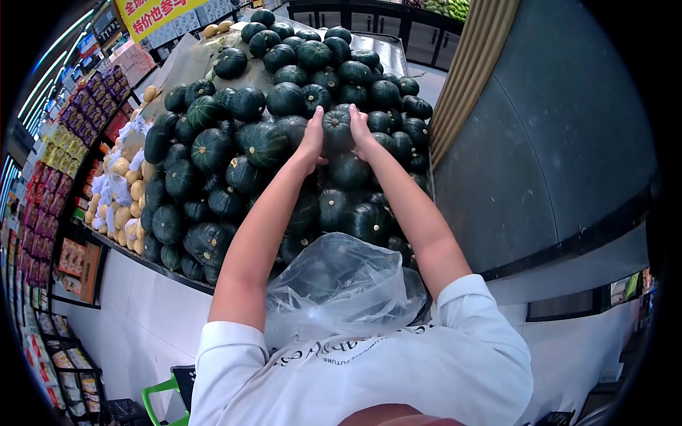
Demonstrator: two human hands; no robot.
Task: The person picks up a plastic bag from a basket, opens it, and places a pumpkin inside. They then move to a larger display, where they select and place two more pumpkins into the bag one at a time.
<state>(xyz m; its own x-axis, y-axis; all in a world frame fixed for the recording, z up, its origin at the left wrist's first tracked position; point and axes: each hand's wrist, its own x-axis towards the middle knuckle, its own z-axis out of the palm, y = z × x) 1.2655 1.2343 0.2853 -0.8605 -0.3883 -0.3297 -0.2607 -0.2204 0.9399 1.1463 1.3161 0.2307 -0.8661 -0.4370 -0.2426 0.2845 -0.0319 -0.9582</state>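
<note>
Both my arms reach forward over a heap of dark green pumpkins (211, 150). My left hand (311, 140) and my right hand (361, 130) are pressed to opposite sides of one pumpkin (337, 127), with thumbs up and the lower fingers partly hidden beside it. Another pumpkin (348, 170) lies just below, between my wrists. Against the near side of the heap, between my forearms and my white shirt, rests a crumpled clear plastic bag (341, 280), with pumpkins showing faintly through it.
Tan, potato-like produce (122, 195), some in white foam nets, lies along the left of the stand. A slatted wooden panel (472, 78) and a grey surface (526, 142) bound the right. A green-handled cart (162, 390) stands at lower left, near packed shelves (50, 192).
</note>
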